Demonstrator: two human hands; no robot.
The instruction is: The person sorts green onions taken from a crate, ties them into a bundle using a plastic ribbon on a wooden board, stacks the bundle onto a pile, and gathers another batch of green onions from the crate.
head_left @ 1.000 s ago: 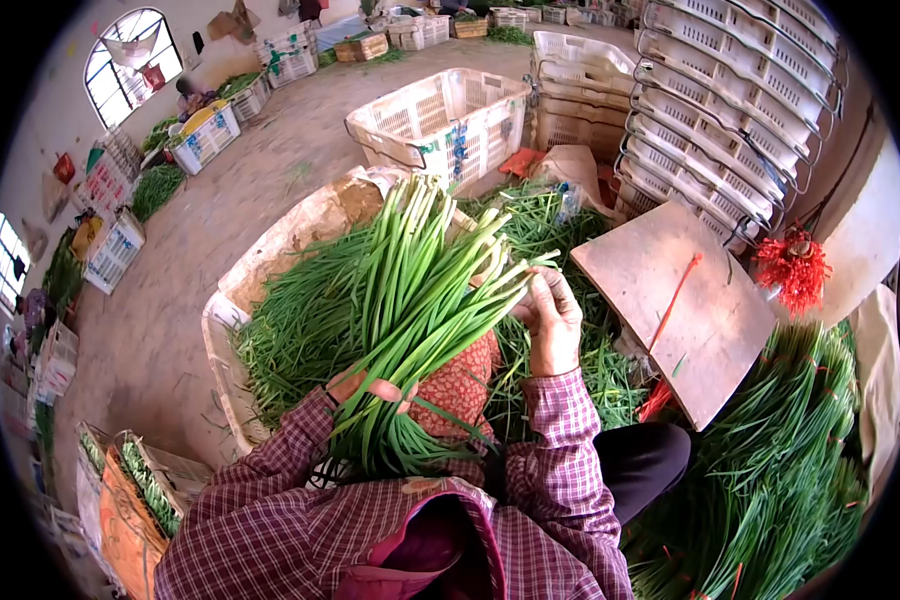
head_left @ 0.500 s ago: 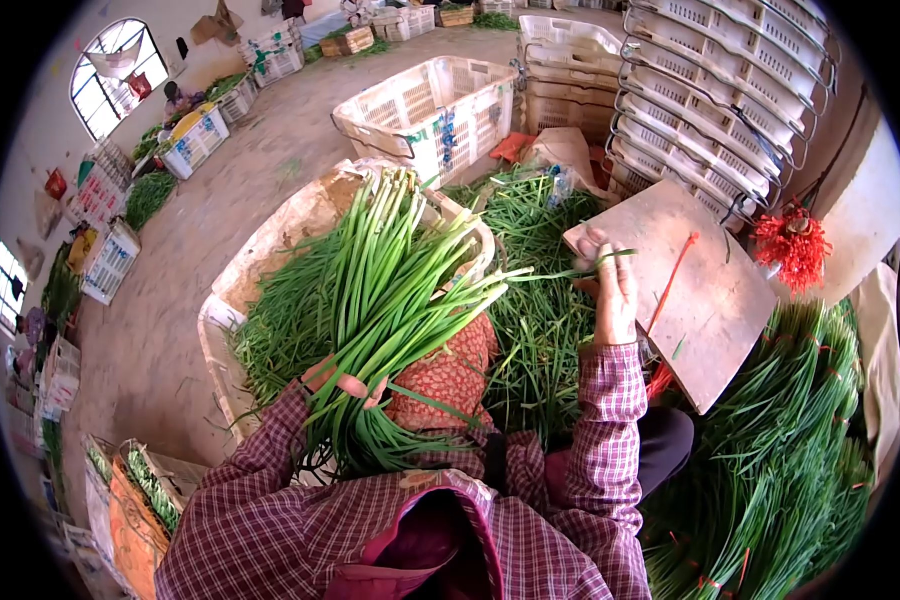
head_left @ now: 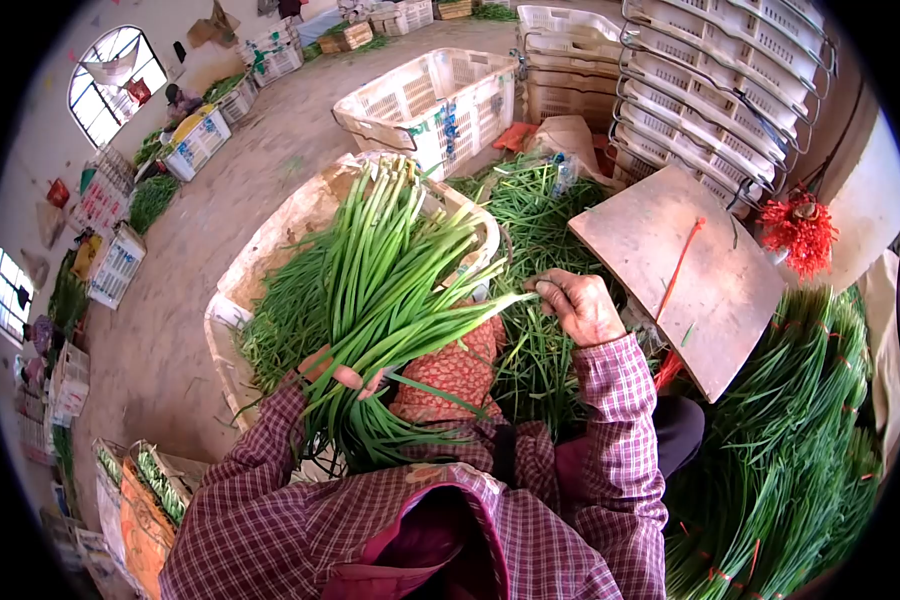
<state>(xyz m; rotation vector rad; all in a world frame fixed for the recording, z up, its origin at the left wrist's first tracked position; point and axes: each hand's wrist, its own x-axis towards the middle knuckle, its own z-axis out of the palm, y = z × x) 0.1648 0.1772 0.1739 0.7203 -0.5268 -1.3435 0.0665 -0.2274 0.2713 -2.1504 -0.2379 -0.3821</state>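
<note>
My left hand (head_left: 342, 374) is closed round a thick bunch of garlic chives (head_left: 395, 265), near its leafy lower part. The pale stem ends fan out away from me and to the right, and the leaves droop over my lap. At the right edge of the bunch, my right hand (head_left: 577, 305) pinches the pale tip of one stem with thumb and forefinger. Under the bunch stands a white crate (head_left: 232, 290) holding more chives. A red patterned cloth (head_left: 455, 375) covers my leg beside it. Loose green leaves (head_left: 545, 375) lie heaped below my right hand.
A tilted board (head_left: 685, 280) with a red tie (head_left: 682, 262) on it is to the right. Tied chive bundles (head_left: 785, 440) are piled at lower right. Red ties (head_left: 798, 235) hang by stacked crates (head_left: 720, 90). Another white crate (head_left: 470, 125) stands ahead.
My right hand has come left and down from beside the board to the stem ends. The green leaf between its fingers earlier no longer shows there. My left hand keeps its hold.
</note>
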